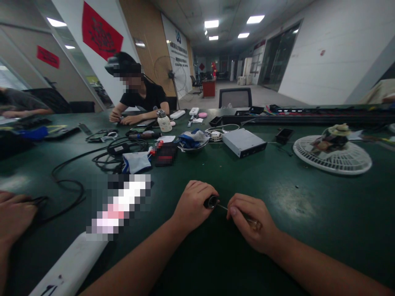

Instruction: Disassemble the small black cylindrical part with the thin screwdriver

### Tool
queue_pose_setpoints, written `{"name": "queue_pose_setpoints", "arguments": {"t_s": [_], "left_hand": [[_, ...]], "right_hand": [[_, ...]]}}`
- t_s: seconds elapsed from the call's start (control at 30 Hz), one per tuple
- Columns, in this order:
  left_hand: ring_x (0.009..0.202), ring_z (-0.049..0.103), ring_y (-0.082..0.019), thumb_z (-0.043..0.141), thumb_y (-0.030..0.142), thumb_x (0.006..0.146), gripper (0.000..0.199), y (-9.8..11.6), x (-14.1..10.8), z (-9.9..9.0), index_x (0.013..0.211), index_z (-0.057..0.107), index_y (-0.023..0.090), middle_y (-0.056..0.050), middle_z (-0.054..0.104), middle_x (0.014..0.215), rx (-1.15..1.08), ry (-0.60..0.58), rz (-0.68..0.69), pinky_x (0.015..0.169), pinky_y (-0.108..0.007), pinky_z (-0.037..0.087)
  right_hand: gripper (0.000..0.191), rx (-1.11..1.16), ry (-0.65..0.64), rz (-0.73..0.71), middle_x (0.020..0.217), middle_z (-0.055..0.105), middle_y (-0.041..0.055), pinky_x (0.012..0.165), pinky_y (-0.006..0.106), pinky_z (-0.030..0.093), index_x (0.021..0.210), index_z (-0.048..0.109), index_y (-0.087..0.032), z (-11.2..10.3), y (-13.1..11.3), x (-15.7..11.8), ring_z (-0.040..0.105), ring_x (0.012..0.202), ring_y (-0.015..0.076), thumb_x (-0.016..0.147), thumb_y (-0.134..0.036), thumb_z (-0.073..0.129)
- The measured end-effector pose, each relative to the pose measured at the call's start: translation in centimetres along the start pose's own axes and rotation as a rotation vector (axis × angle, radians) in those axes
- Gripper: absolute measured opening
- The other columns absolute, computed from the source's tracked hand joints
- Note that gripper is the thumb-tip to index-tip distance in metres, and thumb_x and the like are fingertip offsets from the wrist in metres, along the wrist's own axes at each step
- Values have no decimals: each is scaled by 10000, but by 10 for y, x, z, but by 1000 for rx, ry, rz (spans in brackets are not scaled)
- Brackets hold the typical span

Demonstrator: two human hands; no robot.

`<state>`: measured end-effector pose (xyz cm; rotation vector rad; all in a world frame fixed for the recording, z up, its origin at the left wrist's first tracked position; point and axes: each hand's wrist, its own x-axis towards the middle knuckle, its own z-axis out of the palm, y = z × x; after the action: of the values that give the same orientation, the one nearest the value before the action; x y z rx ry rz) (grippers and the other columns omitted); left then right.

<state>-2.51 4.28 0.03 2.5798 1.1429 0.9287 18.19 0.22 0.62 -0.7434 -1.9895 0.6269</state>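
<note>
Near the middle of the dark green table [148,255], my left hand [194,202] is closed round a small black cylindrical part [212,201] whose round open end faces right. My right hand [251,220] grips a screwdriver-like tool by its amber, see-through handle [254,224]. The thin metal shaft [222,206] points left and reaches the rim of the black part. Whether its tip touches the part or is inside it cannot be made out.
A grey metal box [243,142], a white fan grille [332,154] and a cloth-filled bowl [193,139] lie beyond my hands. Black cables [74,185] and a long white object [74,263] are left. Another person's hand [15,213] rests far left; a person [138,94] sits across.
</note>
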Motion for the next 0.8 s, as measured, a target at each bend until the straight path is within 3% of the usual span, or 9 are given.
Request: {"name": "queue_pose_setpoints", "arguments": {"t_s": [0.23,0.37,0.47,0.57,0.7,0.8], "left_hand": [[889,635,-194,681,181,839,75,0,-1,1,857,618,218,6,702,876,-3,9,2,869,-381,405],[891,633,-188,683,166,833,85,1,0,0,863,624,219,11,699,877,0,-10,11,867,-375,401],[887,634,-187,685,158,826,90,1,0,0,857,623,215,12,701,878,1,-2,7,864,-373,400],[894,634,-195,687,189,838,71,0,0,1,855,623,215,4,705,887,3,-10,10,864,-379,399],[904,631,-194,681,182,842,66,0,-1,1,865,629,217,1,705,897,9,-24,19,867,-378,398],[897,630,-192,681,181,840,66,0,-1,0,864,630,215,-1,705,897,11,-15,17,861,-376,400]], "right_hand": [[167,42,-94,-60,797,632,46,672,298,463,844,633,-171,0,-2,1,593,731,160,959,-173,512],[217,-26,23,-32,762,623,42,651,301,449,807,625,-173,0,-2,2,578,701,158,971,-157,485],[135,9,-26,-54,851,653,58,712,312,477,890,641,-175,0,-1,2,609,792,172,959,-170,525],[143,33,-89,-90,819,650,52,699,316,476,864,643,-175,1,-1,1,604,764,173,953,-184,531],[228,-15,32,-36,752,626,46,664,314,465,794,642,-171,0,-1,1,588,718,168,971,-174,498],[162,18,11,-38,836,664,60,717,327,493,873,670,-179,0,-2,3,618,793,182,961,-187,535]]}}
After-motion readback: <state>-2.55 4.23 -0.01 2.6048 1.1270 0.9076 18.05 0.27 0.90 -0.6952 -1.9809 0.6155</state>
